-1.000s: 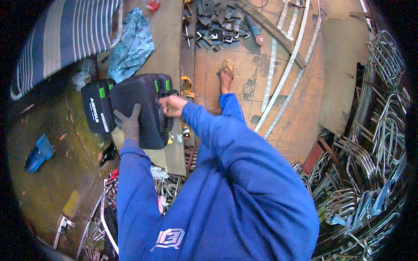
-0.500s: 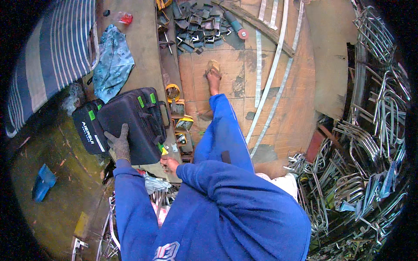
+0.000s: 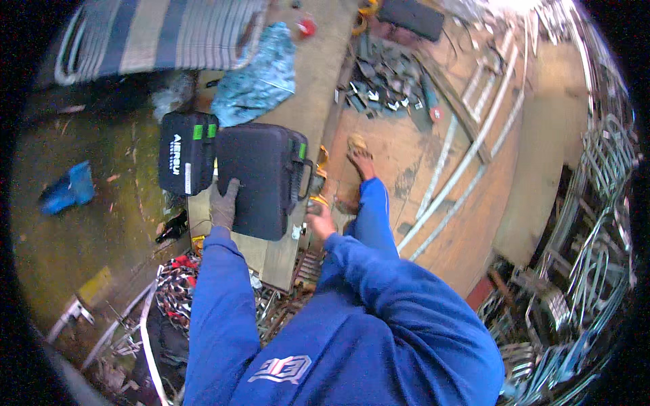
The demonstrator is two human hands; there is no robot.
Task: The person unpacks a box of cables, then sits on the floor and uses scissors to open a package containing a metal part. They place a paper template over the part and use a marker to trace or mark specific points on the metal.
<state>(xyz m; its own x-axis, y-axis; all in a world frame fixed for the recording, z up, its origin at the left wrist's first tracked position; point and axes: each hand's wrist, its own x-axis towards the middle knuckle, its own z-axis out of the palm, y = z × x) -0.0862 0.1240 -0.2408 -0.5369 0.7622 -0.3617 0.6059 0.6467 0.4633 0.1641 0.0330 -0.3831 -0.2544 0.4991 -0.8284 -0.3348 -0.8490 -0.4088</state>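
A large black zippered carrying case [image 3: 254, 176] lies on the wooden bench, its handle toward the right. My left hand [image 3: 224, 204], in a grey glove, grips its near left edge, thumb on top and fingers down the side. A smaller black case [image 3: 177, 157] with green tags stands just left of it. My bare right hand [image 3: 321, 220] is by the large case's near right side, next to a yellow round-rimmed object [image 3: 317, 201]. Its fingers look curled but are blurred, and I cannot make out whether they hold anything.
A blue patterned cloth [image 3: 261, 78] lies beyond the cases, by a striped covering [image 3: 162, 34]. On the tiled floor are dark metal brackets [image 3: 386, 84], an angle grinder [image 3: 429, 98] and long metal strips [image 3: 467, 159]. Bent metal tubes [image 3: 602, 183] crowd the right side.
The view has swung left, moving the scene rightward in the picture. The large case now sits straighter beside the smaller one. My right hand has moved farther along the large case's right side.
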